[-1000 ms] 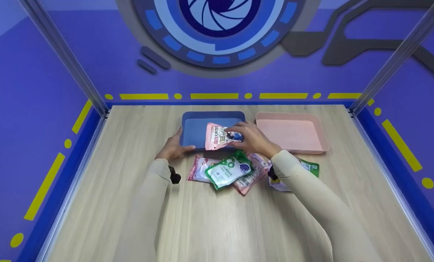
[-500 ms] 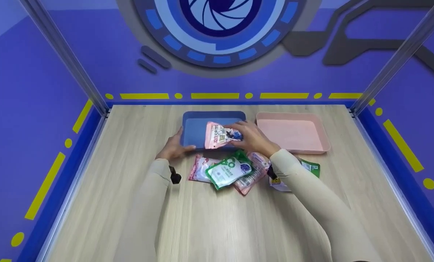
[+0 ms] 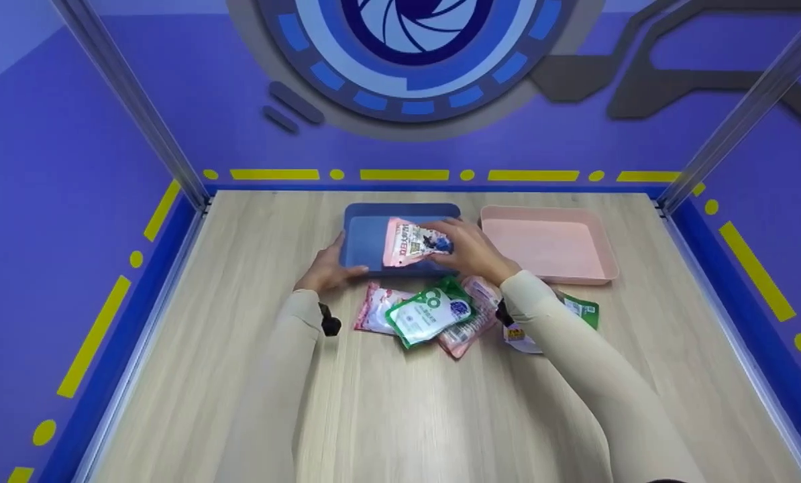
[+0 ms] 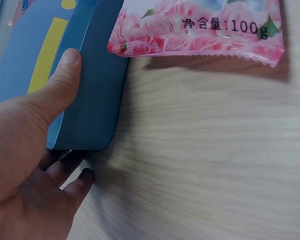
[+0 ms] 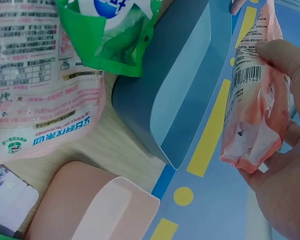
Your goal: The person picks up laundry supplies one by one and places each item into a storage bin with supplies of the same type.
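My left hand (image 3: 323, 272) grips the front left corner of the blue tray (image 3: 363, 236). In the left wrist view its thumb (image 4: 60, 87) lies against one wall of the tray, while the fingers bend at the corner. Over the tray's right half, my right hand (image 3: 474, 248) holds a pink and white packet (image 3: 402, 243). The right wrist view shows the thumb on the packet's printed, barcoded face (image 5: 247, 75), with fingers behind it. Just in front of the tray lie a floral pink packet (image 3: 377, 310), a green and white packet (image 3: 427, 318) and another pink packet (image 3: 464, 332), overlapping.
A pink tray (image 3: 548, 245) stands right of the blue one, with a narrow gap between. Under the right forearm lie a green packet (image 3: 587, 312) and a pale purple packet (image 3: 524, 343), partly hidden. Blue walls (image 3: 400, 154) enclose the wooden table (image 3: 374, 416) behind and at both sides.
The head view has shifted slightly, so everything appears a little further right. Relative to the blue tray, both hands and the held packet stay in nearly the same place.
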Demonstrator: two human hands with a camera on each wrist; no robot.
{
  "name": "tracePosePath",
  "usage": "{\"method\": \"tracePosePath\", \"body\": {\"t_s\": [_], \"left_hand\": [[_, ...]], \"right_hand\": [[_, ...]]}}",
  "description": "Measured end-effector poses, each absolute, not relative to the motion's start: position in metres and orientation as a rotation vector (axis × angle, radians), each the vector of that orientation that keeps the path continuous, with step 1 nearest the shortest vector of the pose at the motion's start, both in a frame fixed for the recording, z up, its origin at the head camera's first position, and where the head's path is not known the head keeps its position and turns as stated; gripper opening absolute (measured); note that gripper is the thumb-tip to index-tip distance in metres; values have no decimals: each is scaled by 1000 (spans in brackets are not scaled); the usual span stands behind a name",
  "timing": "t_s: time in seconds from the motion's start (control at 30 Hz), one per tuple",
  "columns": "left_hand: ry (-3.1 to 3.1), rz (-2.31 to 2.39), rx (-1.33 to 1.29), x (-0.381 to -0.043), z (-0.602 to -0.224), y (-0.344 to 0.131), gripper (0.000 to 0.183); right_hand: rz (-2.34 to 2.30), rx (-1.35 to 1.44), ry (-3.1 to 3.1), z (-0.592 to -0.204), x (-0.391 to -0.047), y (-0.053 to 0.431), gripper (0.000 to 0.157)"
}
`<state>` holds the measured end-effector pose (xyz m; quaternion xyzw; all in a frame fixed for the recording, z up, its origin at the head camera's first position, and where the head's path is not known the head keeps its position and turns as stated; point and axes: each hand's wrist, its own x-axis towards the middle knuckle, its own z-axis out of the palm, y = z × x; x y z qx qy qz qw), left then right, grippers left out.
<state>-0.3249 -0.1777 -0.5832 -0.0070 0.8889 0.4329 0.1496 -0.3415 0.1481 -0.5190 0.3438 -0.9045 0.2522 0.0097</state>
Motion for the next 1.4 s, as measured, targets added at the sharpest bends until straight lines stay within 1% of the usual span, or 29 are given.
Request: {"method": "tracePosePath", "body": {"t_s": [0.27, 0.73, 1.0, 1.4], "left_hand": [[2555, 1261, -36, -325, -583, -176, 108], [2547, 1235, -67, -324, -581, -177, 111], [2582, 1212, 3, -325, -582, -176, 110], [2583, 1219, -8, -324, -584, -175, 112]], "right_hand": [[790, 1037, -2841, -521, -347, 146, 61], [795, 1008, -2853, -526, -357, 142, 62], [762, 980, -2856, -529, -363, 142, 62], [745, 947, -2887, -531, -370, 138, 61]]}}
